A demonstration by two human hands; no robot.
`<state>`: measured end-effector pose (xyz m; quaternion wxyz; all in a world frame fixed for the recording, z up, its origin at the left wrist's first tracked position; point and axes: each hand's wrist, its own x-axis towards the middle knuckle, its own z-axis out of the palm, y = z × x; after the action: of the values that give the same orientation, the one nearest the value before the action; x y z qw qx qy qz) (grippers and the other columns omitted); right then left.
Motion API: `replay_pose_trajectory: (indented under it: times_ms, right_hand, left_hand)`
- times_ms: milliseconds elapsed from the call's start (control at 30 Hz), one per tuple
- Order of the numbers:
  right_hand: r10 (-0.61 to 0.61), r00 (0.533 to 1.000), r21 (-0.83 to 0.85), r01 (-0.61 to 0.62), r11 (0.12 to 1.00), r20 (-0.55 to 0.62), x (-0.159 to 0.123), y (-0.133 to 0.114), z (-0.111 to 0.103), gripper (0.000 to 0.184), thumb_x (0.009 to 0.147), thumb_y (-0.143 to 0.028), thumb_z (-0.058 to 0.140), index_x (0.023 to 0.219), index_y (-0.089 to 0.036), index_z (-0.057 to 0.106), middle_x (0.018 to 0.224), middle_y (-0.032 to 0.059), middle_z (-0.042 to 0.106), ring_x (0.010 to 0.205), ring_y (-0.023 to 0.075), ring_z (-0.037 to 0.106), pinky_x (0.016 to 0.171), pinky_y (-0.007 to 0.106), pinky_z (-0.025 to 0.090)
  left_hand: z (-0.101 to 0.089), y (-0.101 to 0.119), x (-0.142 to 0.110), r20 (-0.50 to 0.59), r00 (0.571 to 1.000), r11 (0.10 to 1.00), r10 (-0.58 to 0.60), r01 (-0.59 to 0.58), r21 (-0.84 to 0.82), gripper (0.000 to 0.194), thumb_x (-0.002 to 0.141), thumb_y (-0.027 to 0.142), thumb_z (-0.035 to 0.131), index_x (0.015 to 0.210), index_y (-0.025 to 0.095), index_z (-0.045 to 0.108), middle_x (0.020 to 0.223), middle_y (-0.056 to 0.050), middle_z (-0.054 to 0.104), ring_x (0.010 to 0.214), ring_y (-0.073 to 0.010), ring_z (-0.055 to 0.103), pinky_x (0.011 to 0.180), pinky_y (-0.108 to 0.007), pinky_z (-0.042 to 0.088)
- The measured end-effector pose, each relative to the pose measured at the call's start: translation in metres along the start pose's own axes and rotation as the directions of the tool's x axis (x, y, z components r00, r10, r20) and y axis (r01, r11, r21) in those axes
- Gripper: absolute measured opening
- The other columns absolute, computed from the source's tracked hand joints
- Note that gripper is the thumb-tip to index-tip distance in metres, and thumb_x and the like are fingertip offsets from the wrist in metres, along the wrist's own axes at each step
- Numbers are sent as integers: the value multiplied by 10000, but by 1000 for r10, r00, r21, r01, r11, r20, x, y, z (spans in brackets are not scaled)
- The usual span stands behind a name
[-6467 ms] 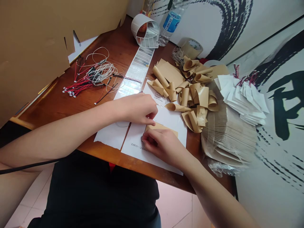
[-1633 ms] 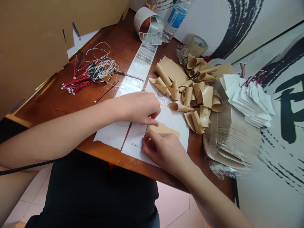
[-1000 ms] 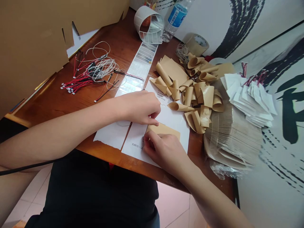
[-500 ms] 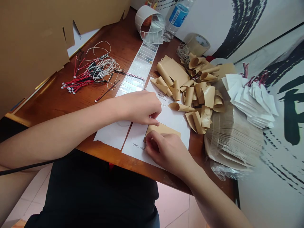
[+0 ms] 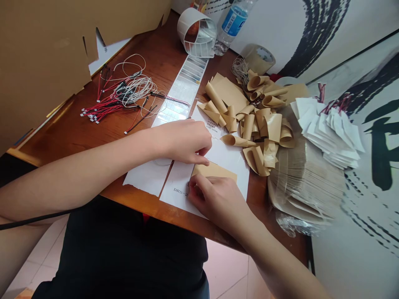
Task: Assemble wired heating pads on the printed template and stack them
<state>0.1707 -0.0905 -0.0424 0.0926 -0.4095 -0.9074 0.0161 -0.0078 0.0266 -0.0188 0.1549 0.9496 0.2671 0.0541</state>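
A small flat piece of brown kraft paper lies on a printed white sheet near the table's front edge. My left hand is over its far left corner, fingers curled under and thumb tip at the paper's far edge; whatever those fingers hold is hidden. At the paper's near left edge, my right hand is closed, thumb and index finger pinched on the edge. A short bit of thin white wire shows just beyond my left fingers.
Rolled kraft paper pieces are heaped beyond my hands. Cables with red wires lie left. A label roll, water bottle and tape roll stand behind. White tags and stacked brown sheets sit right.
My right hand has shifted slightly left and toward me along the kraft paper, showing a bit more of its surface. My left hand has stayed put.
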Motion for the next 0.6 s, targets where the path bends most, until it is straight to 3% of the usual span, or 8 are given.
replay_pose_trajectory:
  times_ms: [600]
  right_hand:
    - [49,996,158,-59,986,69,1,8,1,153,900,-162,487,793,-182,594,535,-29,588,451,110,478,503,260,265]
  left_hand:
    - [0,0,0,-2,1000,1000,3,-3,6,288,919,450,689,803,207,790,839,-57,758,755,-189,656,633,-332,346]
